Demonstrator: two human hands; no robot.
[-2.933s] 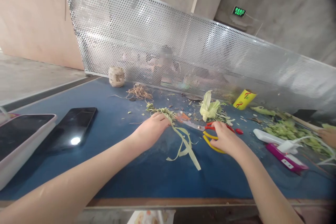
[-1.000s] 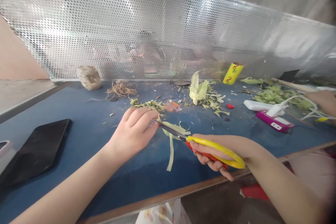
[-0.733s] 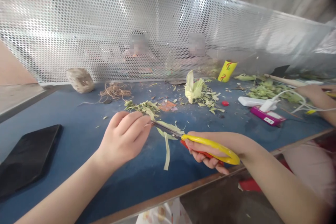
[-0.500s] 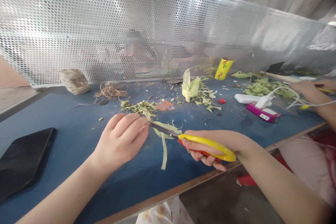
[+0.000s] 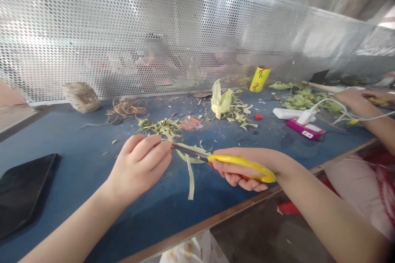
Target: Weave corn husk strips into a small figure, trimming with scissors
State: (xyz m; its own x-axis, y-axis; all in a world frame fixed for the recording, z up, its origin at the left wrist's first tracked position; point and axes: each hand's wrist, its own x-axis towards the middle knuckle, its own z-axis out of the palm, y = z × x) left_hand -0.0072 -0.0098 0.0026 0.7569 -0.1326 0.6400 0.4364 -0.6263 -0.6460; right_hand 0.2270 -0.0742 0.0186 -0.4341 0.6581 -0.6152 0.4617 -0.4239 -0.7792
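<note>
My left hand (image 5: 143, 164) is closed in a pinch at the tip of the scissors, on what looks like a pale green strip of corn husk (image 5: 191, 178); the fingers hide the held part. My right hand (image 5: 239, 172) grips the scissors (image 5: 240, 164), which have one yellow and one red handle. Their blades look nearly closed and point left to my left fingertips. Behind my left hand lies a heap of shredded husk (image 5: 163, 126). A pale bundle of husk (image 5: 220, 104) stands farther back with shreds around it.
A black tablet-like device (image 5: 26, 193) lies at left. Along the back are a cloudy plastic container (image 5: 82, 96), tangled twine (image 5: 126, 109) and a yellow tube (image 5: 260, 79) before a perforated metal screen (image 5: 117, 16). At right are a purple power strip (image 5: 305, 128) and another person's arm (image 5: 364, 109).
The view has shifted slightly, so most things sit a little farther left. Both hands keep nearly the same pose, and the scissors stay at my left fingertips.
</note>
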